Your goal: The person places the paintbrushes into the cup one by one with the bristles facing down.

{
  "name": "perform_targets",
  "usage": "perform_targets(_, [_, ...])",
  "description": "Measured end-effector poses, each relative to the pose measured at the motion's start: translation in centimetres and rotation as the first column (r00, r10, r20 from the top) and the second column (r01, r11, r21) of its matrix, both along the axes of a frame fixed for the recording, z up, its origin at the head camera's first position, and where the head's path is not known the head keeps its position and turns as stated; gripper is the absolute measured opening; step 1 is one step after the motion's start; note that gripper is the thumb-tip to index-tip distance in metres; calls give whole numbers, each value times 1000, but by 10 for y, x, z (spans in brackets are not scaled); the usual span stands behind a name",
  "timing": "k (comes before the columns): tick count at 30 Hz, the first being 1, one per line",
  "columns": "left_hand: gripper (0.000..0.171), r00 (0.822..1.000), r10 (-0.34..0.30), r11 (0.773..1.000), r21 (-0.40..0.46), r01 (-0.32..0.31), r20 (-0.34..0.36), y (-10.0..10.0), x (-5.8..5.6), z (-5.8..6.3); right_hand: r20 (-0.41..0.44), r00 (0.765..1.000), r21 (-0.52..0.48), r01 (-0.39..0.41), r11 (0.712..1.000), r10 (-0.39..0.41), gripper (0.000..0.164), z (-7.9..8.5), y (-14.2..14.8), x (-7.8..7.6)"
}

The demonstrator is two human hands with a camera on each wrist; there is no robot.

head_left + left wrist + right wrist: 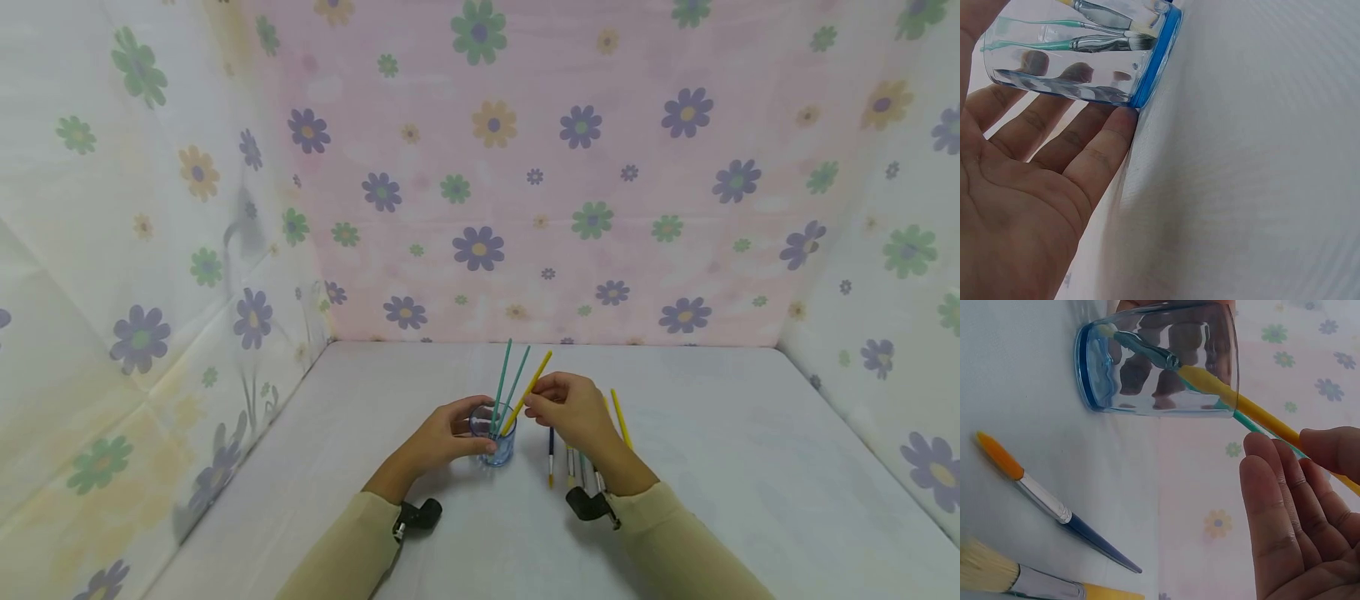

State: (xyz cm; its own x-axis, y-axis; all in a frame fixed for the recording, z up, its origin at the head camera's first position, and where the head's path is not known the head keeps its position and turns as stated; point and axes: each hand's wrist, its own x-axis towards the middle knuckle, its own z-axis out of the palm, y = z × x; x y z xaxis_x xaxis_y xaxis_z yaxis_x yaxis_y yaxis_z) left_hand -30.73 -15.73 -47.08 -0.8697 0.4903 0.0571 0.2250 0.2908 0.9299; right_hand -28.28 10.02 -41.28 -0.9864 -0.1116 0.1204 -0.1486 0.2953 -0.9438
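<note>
A clear glass (501, 450) with a bluish base stands upright on the table. My left hand (448, 435) holds it from the left, fingers behind and thumb in front. Two teal-handled paintbrushes (501, 379) lean inside the glass, bristles down, as the left wrist view shows at the base. My right hand (573, 410) pinches the handle of a yellow paintbrush (1266, 420) between thumb and fingers. That brush slants into the glass, its bristle end close to the bottom. Below the right hand lies a dark blue paintbrush (1094, 534) with orange bristles.
Several more paintbrushes lie under and beside my right forearm, among them one with a yellow handle (621, 417) and one with broad pale bristles (988, 567). A white cloth covers the table (750, 467). Flowered fabric walls (540, 150) enclose the back and both sides.
</note>
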Motion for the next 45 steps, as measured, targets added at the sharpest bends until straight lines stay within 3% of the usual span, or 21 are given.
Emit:
perform_targets(28, [72,1000,-11,1000,-21,11,-24,-3,-1,1,64,998,27,15,1000,-17,27,18,61,-15])
perform_targets(45, [71,1000,-25,1000,1,25,-4,-1,-1,-1,118,992,86,42,995,-52,37,19,87,-18])
